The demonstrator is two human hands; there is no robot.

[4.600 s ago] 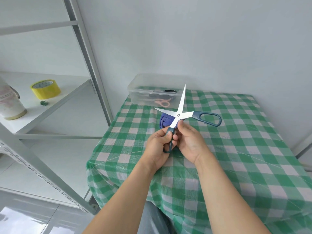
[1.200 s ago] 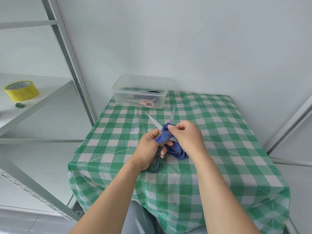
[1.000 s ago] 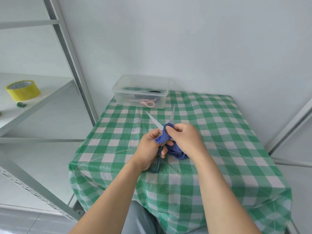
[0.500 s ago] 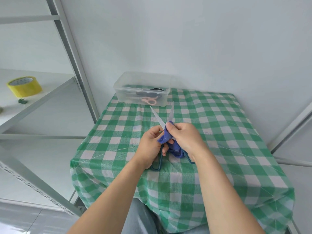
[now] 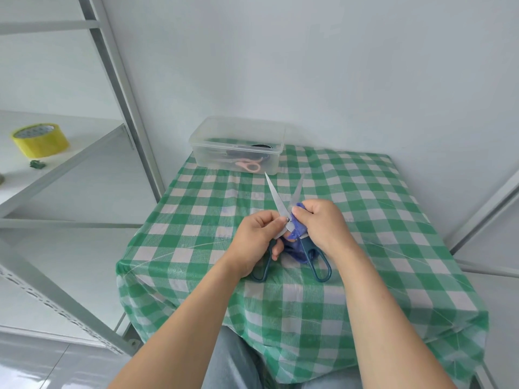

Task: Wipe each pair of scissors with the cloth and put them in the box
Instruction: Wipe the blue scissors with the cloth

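Teal-handled scissors [image 5: 276, 196] are held open above the table's middle, blades pointing away toward the box. My left hand [image 5: 257, 240] grips them at the pivot and left handle. My right hand [image 5: 323, 226] pinches a blue cloth [image 5: 296, 224] against the base of the right blade. The cloth hangs down between the two handle loops. A clear plastic box [image 5: 238, 144] stands at the table's far left edge, holding pink-handled scissors [image 5: 248, 166] and darker ones behind them.
The small table wears a green-and-white checked cloth [image 5: 365, 220] and stands against a white wall. A metal shelf frame [image 5: 120, 88] rises to the left, with a roll of yellow tape [image 5: 39, 140] on its shelf. Another metal rail [image 5: 488, 203] runs along the right.
The scissors' handles have spread wider, with the right loop now showing. My right hand and the cloth have slid down toward the pivot. The scissors stay over the table's middle.
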